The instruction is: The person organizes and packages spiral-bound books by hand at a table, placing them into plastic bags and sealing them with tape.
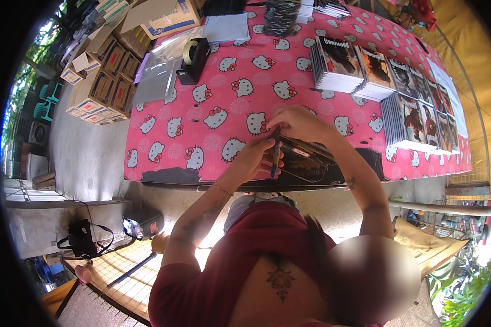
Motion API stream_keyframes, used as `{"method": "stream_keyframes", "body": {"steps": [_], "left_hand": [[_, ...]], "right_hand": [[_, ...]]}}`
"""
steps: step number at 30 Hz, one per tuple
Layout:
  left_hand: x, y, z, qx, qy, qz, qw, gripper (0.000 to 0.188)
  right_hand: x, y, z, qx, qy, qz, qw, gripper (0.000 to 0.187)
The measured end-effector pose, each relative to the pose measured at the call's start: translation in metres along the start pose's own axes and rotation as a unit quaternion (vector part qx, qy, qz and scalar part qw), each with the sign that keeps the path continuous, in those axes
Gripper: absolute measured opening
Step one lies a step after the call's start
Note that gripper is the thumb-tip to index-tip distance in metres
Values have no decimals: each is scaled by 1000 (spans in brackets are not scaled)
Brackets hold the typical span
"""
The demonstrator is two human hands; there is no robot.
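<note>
My left hand (pixel 256 157) is near the table's front edge, its fingers closed round a slim blue pen-like thing (pixel 276 158) that points down toward me. Just above it, my right hand (pixel 299 123) has its fingertips pinched together at the upper end of that thing. What the right fingers grip is too small to make out. Under my right forearm lies a dark book (pixel 305 165), apparently with shiny clear plastic about it; the forearm and hands cover part of it.
A pink cat-print cloth (pixel 213 117) covers the table. Stacked paperback books (pixel 338 65) stand at the right. Farther left are a black tape dispenser (pixel 192 62), clear plastic sheets (pixel 161 65) and a black-wrapped bundle (pixel 282 16). Cardboard boxes (pixel 101 87) are piled beyond the left edge.
</note>
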State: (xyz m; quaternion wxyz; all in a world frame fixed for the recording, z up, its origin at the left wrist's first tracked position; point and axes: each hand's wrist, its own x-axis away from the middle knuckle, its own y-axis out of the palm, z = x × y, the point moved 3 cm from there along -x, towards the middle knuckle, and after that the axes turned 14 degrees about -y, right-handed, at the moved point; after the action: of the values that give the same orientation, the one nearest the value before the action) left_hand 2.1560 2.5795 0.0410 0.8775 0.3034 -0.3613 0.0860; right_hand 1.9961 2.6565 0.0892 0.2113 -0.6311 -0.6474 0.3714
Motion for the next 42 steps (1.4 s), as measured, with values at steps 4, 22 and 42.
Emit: {"method": "stream_keyframes", "body": {"steps": [4,22,42], "left_hand": [[-5,-1,-5,-15,13,17,1000,34],[10,-14,12,-471,280,233,804,33],[0,-43,-1,-444,465,366,672,39]], "right_hand": [[0,-2,-4,-1,1,0,1000,31],[1,-1,1,-22,-10,4,1000,43],[-60,-187,-23,175,-140,597,770,26]]}}
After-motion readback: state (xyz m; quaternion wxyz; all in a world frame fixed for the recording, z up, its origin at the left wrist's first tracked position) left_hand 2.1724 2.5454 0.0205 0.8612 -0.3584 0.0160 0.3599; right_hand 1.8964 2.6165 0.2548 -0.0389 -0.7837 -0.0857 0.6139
